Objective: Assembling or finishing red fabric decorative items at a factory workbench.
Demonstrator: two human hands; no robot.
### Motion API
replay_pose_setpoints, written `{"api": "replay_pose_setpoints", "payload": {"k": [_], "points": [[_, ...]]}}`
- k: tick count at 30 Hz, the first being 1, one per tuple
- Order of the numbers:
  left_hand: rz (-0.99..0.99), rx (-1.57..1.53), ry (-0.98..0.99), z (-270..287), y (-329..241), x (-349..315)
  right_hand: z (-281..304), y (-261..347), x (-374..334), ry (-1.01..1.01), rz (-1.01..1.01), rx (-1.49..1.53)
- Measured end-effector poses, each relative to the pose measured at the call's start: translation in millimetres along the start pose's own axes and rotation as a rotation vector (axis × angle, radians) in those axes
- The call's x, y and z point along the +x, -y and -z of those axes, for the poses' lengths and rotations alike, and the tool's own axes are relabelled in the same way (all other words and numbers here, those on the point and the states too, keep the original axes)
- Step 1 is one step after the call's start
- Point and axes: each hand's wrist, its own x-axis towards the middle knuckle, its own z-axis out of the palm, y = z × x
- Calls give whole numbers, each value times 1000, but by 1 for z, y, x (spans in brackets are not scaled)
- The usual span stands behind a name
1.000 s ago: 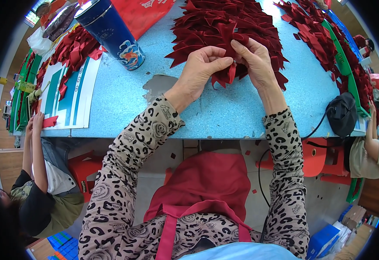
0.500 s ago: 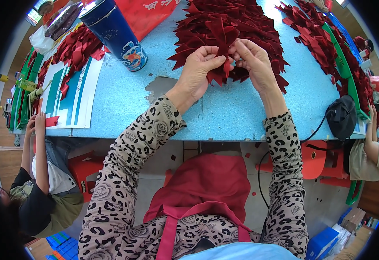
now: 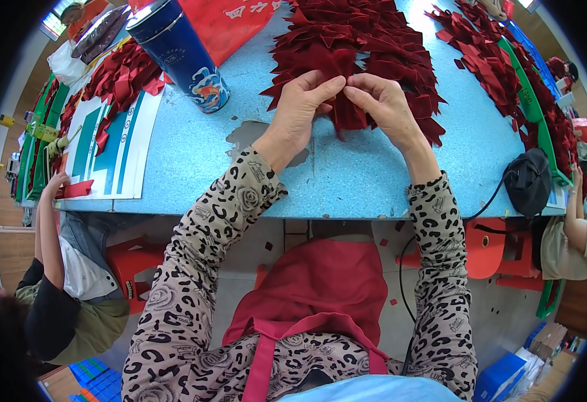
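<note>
Before me, a dark red fabric bow (image 3: 331, 61) is pinched between my hands, its loops standing up above the fingertips. My left hand (image 3: 297, 114) is closed, thumb against forefinger, at the left side of its middle. From the other side my right hand (image 3: 388, 110) pinches at the same middle, thumb and forefinger meeting almost at the left thumb tip. The fingers hide the bow's centre. Directly behind and under the hands lies a wide heap of similar dark red bows (image 3: 400, 47) with pointed ends.
A blue tumbler (image 3: 179, 57) stands left on the blue table (image 3: 206, 181), near a red bag (image 3: 223, 30). More red pieces lie by a white-and-green board (image 3: 136, 147) and a green rail (image 3: 528, 100). A black pouch (image 3: 529, 181) sits right. Co-workers' arms (image 3: 48, 228) show at both sides.
The bow has tipped down and away, its upper loop now lower and foreshortened. My fingertips have come closer together. The co-worker at left has shifted their hands.
</note>
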Motion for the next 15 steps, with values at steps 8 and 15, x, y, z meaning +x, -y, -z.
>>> {"api": "replay_pose_setpoints", "payload": {"k": [8, 15], "points": [[-54, -242, -28, 12, -3, -1, -4, 1, -1, -51, -8, 252], [-58, -329, -107, 14, -9, -5, 0, 12, -5, -13, -90, 283]]}}
